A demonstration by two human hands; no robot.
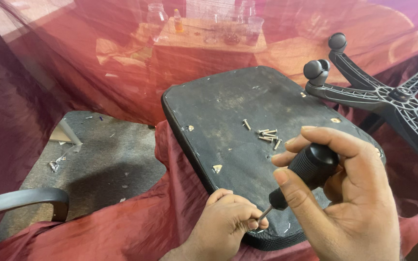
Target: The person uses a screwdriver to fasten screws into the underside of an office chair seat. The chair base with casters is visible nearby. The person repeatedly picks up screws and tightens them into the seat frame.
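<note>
Item: screwdriver (302, 175), black ribbed handle, thin metal shaft. Location: over the near edge of the seat panel, shaft slanting down toward the left, tip hidden among the fingers of the left hand.

Item: right hand (351, 193). Fingers curled and pressed around the screwdriver handle, thumb laid along its near side, index finger arched over the top. Position: above the near right corner of the panel.

Item: left hand (226, 222). Fingers bunched together, fingertips pinching the metal shaft close to its tip. Whether a screw sits under the tip cannot be told. Position: at the near edge of the panel, resting against the dark mesh rim.

Item: seat panel (247, 111), black, flat, rounded corners, scuffed and dusty, underside up, tilted. Small torn patches at several points near its edges.

Item: loose screws (268, 136), silver, a small cluster lying right of the panel's centre, one more just to the left of the cluster.

Item: chair base (388, 94), black plastic, star-shaped, lying with casters upward, beyond the right edge of the panel.

Item: red cloth (136, 227), sheer, draped around the panel on all sides.

Item: armrest (25, 199), grey, curved, well apart to the left of the panel, above grey carpet (102, 164) scattered with small debris.

Item: wooden table (204, 38), beyond the far edge, bearing clear jars, seen through the cloth.
</note>
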